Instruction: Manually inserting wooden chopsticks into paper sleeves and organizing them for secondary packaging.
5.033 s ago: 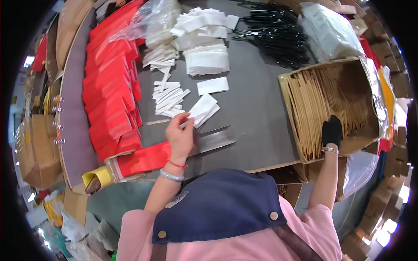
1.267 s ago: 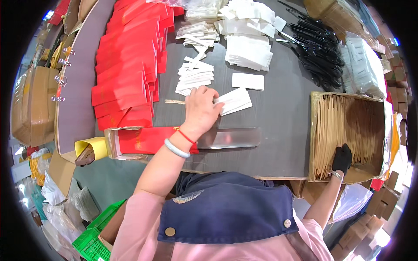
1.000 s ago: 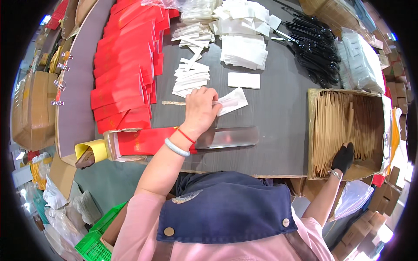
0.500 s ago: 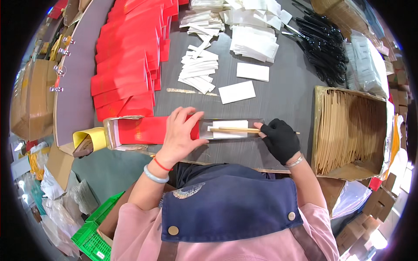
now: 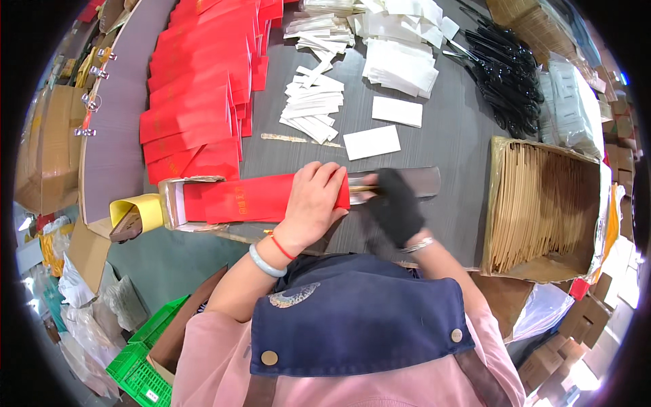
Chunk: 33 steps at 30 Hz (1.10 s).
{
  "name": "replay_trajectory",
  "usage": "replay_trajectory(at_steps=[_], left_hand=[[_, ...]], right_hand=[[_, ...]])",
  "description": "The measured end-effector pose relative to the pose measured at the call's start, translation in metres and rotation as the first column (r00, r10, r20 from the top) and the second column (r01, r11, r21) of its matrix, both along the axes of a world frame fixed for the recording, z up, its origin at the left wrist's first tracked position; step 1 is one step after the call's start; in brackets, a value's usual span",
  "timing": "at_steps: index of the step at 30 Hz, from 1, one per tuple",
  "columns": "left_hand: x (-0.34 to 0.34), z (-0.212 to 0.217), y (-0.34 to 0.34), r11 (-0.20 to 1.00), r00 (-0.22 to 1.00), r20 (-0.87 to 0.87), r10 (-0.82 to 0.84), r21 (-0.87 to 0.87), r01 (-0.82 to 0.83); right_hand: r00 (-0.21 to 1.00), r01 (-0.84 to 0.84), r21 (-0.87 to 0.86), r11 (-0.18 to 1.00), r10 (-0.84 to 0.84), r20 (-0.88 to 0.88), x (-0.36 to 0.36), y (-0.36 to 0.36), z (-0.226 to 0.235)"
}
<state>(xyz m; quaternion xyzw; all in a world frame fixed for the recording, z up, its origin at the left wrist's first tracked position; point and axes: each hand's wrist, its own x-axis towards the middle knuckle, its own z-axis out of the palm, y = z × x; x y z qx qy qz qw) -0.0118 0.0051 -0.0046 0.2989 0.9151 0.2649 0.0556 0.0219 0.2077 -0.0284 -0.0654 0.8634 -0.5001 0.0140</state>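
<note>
My bare left hand (image 5: 310, 202) grips the right end of a red paper sleeve (image 5: 261, 199), fingers across its top and thumb at the near edge. The sleeve's left part lies in a small open carton (image 5: 175, 203). At the sleeve's right end, my right hand (image 5: 399, 207), in a black fingerless glove, is smeared by motion. Between its fingers a bit of the wooden chopsticks (image 5: 365, 188) shows at the sleeve's mouth; the rest is hidden. Under that hand, a clear plastic strip (image 5: 427, 182) sticks out to the right.
Overlapping red sleeves (image 5: 193, 108) cover the far left. White packets (image 5: 400, 68), narrow white slips (image 5: 312, 102) and two single white cards (image 5: 373, 142) lie beyond my hands. Black plastic utensils (image 5: 505, 81) are piled far right. A carton of chopsticks (image 5: 542, 203) stands at right.
My left hand has moved right with the red sleeve. My right hand has moved left with the chopsticks to the sleeve's mouth, and the white packet under them is out of sight.
</note>
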Motion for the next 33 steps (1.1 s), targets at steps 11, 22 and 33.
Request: replay_trajectory(at_steps=[11,22,33], left_hand=[[-0.037,0.077,-0.015,0.909,0.928,-0.031,-0.372,-0.217,0.357],[0.002,-0.004,-0.050,0.884,0.895,-0.095,0.436,-0.140,-0.446],[0.017,-0.027,-0.047,0.860,0.859,0.055,0.509,-0.005,-0.509]], right_hand=[[0.987,-0.051,0.520,0.853,0.124,-0.107,-0.001,0.026,0.050],[0.998,-0.023,0.607,0.794,0.049,-0.027,0.010,0.026,0.063],[0.970,-0.231,0.588,0.775,0.227,0.083,0.004,-0.008,0.047]])
